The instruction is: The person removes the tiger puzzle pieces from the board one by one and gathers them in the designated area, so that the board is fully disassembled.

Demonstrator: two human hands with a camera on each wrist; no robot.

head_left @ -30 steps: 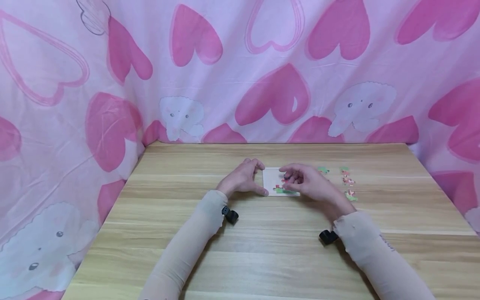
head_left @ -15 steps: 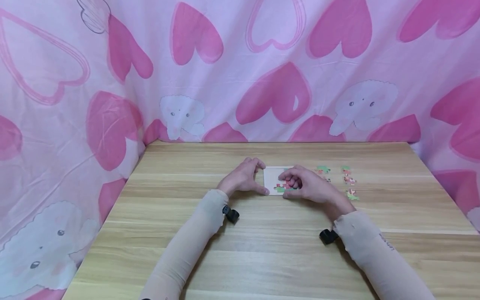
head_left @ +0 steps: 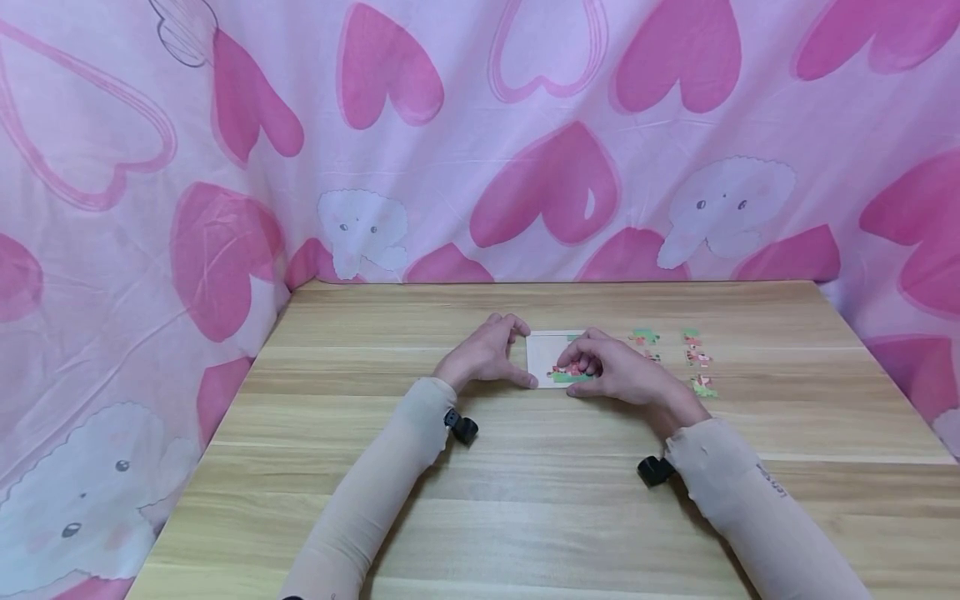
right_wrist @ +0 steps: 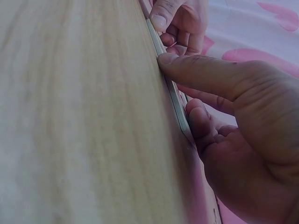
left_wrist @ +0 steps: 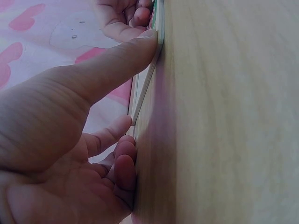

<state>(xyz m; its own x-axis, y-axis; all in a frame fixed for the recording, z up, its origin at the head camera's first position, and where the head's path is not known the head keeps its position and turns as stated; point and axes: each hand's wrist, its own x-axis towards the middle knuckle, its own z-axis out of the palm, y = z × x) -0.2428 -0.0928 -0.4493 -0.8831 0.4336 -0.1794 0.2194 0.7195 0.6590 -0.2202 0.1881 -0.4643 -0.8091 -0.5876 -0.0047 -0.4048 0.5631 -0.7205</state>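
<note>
A small white puzzle board lies flat on the wooden table. Several colourful jigsaw pieces sit along its near edge, partly under the right hand. My left hand holds the board's left side, thumb at the near corner and index finger at the far one. The right hand has its thumb against the near edge and curled fingers over the pieces, pinching the board there. In the left wrist view, the left thumb touches the board's edge. The board's right part is hidden behind the right hand.
Loose jigsaw pieces lie on the table to the right of the board, and others lie just beyond the right hand. A pink heart-patterned cloth hangs behind the table and at its sides.
My right thumb has moved from over the pieces to the board's near edge, and its fingers have shifted left over them. The left hand has stayed at the board's left side.
</note>
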